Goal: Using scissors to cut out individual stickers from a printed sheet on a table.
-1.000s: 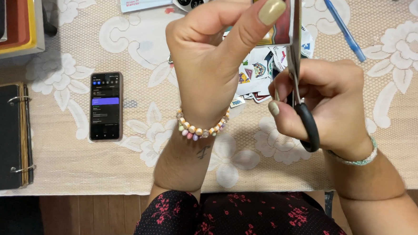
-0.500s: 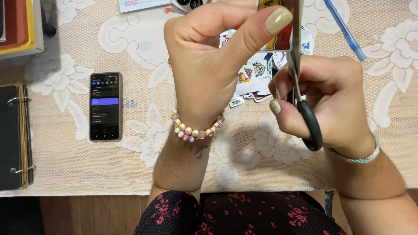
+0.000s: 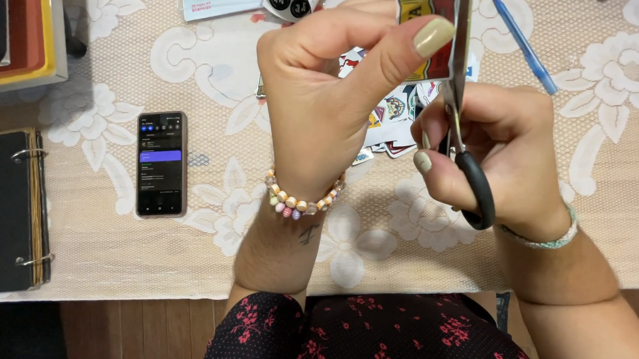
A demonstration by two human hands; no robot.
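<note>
Trimming was only partway done, I'd say: the scissors (image 3: 466,113) were at the right edge of the small red and yellow sticker (image 3: 432,31), held up above the desk (image 3: 119,248), and a heap of cut stickers (image 3: 389,121) lay below. Left hand (image 3: 330,106) was raised, fingers (image 3: 393,52) pinching the sticker, thumb pressed across its face. Right hand (image 3: 500,148) was curled through the black handles, blades pointing up; couldn't tell how wide they gaped.

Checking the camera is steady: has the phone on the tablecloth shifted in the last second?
No. The phone lies in the same spot, just right of the black ring binder and on the same lace flowers of the tablecloth.
</note>
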